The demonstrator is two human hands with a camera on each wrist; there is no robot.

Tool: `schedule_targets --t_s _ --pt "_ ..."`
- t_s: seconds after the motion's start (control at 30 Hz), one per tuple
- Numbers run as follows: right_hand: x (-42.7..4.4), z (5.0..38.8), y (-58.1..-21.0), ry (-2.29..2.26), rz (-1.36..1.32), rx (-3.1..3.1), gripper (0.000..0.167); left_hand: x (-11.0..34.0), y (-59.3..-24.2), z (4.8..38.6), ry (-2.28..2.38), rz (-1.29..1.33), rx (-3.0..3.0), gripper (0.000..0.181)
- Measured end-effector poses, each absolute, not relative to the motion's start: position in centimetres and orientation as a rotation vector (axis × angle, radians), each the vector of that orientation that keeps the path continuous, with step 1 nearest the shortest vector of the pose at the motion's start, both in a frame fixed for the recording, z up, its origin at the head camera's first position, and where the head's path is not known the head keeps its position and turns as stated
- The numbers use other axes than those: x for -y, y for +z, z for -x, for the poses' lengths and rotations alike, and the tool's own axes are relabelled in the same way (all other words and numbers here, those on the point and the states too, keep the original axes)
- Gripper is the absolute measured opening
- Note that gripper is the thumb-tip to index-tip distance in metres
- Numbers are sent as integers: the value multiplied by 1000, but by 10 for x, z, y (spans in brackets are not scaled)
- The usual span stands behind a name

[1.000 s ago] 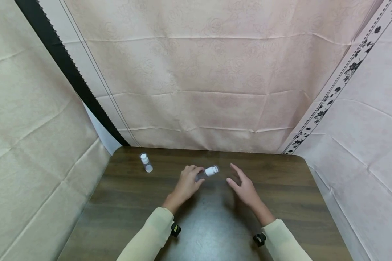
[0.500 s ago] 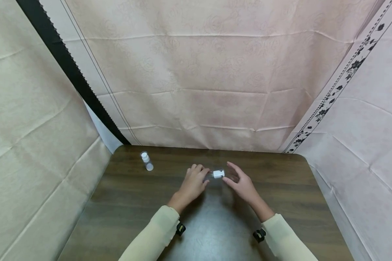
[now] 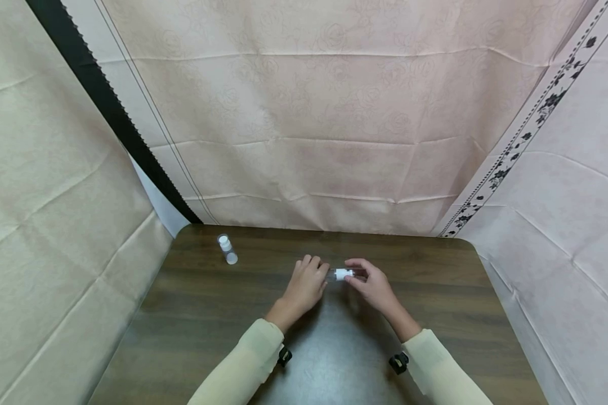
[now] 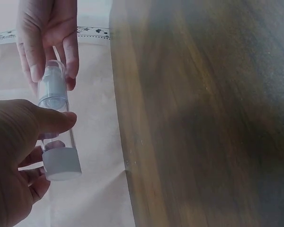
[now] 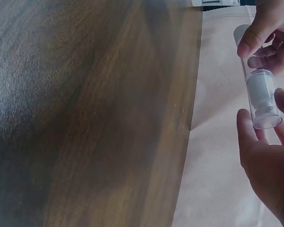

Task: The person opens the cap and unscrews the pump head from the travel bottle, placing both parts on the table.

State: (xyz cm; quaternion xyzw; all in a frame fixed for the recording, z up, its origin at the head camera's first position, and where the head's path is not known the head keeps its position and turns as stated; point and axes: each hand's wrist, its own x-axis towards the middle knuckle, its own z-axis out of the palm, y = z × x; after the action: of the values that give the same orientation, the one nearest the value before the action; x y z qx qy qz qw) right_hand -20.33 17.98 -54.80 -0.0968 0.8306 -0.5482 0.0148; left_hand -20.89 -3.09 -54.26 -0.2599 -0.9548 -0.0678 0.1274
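Note:
A small clear pump bottle (image 3: 342,274) with a white collar lies sideways between the two hands, above the table. My left hand (image 3: 304,286) grips its transparent body, thumb across the side; the white base (image 4: 62,164) sticks out past the fingers in the left wrist view. From the other end my right hand (image 3: 376,288) pinches the clear cap (image 5: 266,120), thumb on one side and fingers on the other. The cap still covers the white pump top. A second bottle (image 3: 227,250) of the same look is at the table's far left, away from both hands.
A brown wood-grain table (image 3: 192,337) with rounded far corners lies under the hands. Pale cloth (image 3: 309,112) hangs behind it and at both sides. Each wrist carries a small black camera (image 3: 398,363).
The left hand has shifted right with the bottle, which has turned more level. My right hand's fingers have drawn together onto the capped end. The second bottle stayed put.

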Motion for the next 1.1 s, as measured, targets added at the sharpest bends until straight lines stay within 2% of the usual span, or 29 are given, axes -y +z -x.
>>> schedule_targets --t_s 0.3,0.8,1.1 --pt "-182 205 -557 -1704 249 -2597 25 30 -544 207 -173 759 2768 33" --pt "-188 202 -559 -1741 219 -2585 21 32 -549 208 -213 828 2721 33" --pt "-192 199 -562 -1713 268 -2597 25 31 -552 206 -228 876 2691 36"
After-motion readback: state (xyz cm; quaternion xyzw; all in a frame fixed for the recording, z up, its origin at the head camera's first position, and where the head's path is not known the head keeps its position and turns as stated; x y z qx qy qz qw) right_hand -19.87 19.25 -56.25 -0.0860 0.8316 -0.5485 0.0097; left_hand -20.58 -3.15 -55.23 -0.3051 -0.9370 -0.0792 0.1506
